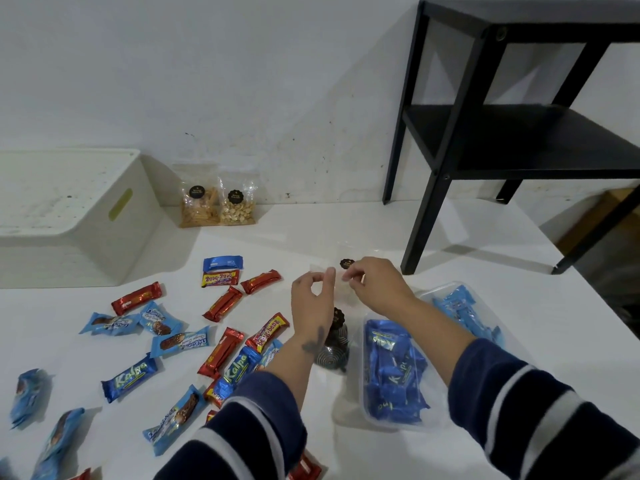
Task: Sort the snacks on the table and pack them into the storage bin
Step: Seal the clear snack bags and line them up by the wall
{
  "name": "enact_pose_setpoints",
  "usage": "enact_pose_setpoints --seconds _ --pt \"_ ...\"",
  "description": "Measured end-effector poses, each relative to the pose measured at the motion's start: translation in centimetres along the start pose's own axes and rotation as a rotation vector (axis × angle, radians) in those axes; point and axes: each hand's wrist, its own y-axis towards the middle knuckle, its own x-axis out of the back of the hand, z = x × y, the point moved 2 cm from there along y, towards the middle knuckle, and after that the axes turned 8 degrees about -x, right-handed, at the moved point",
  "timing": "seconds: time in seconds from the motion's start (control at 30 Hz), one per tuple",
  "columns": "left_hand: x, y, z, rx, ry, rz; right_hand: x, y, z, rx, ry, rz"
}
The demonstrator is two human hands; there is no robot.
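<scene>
My left hand (311, 303) and my right hand (375, 284) both pinch the top of a clear plastic bag (341, 289) with a dark round sticker, held upright above the table. Below it, the bag holds dark spiral cookies (332, 355). A clear tray (394, 375) filled with blue Kalpa bars sits under my right forearm, and a second clear tray (460, 306) of blue packets lies behind it. Red, blue and light-blue snack bars (221, 304) lie scattered on the white table (311, 244) to the left. The white storage bin (69, 216) stands upside down at the far left.
Two clear bags of crackers and nuts (218, 206) lean against the wall beside the bin. A black side table (502, 133) stands on the tabletop at the back right. The table's right edge runs diagonally past it.
</scene>
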Motion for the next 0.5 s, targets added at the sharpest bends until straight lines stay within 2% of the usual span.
enact_pose_setpoints --seconds 0.3,0.5 --pt "-0.10 0.25 0.19 0.064 -0.012 -0.036 -0.18 -0.58 -0.51 -0.034 0.176 0.017" --pt "0.22 -0.25 0.02 0.065 -0.037 -0.032 -0.66 -0.11 -0.70 -0.176 0.268 0.064"
